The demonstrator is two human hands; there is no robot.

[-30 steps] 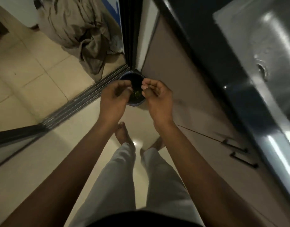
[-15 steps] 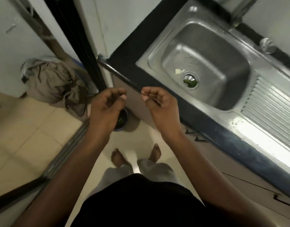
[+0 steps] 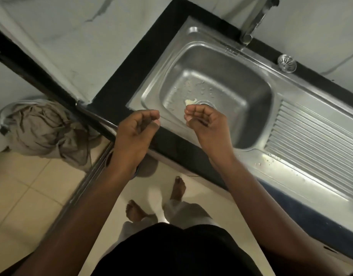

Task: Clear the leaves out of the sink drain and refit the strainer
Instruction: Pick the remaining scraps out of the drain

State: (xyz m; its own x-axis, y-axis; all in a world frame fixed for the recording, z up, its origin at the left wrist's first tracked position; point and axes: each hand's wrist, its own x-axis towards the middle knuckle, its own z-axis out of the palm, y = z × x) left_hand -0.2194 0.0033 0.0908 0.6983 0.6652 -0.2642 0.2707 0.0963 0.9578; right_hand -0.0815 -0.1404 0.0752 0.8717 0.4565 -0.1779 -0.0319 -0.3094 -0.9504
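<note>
Both hands hang in front of the sink (image 3: 151, 62), fingers curled loosely and gripping nothing I can see. The left hand (image 3: 134, 134) is over the dark surface (image 3: 120, 76), the right hand (image 3: 207, 124) over the basin, just before the drain (image 3: 205, 102), which it partly hides. A pale scrap (image 3: 189, 101) lies beside the drain. The strainer (image 3: 286, 63) rests on the back rim, well apart. I judge the clearing goes on; next, reach down into the drain.
</note>
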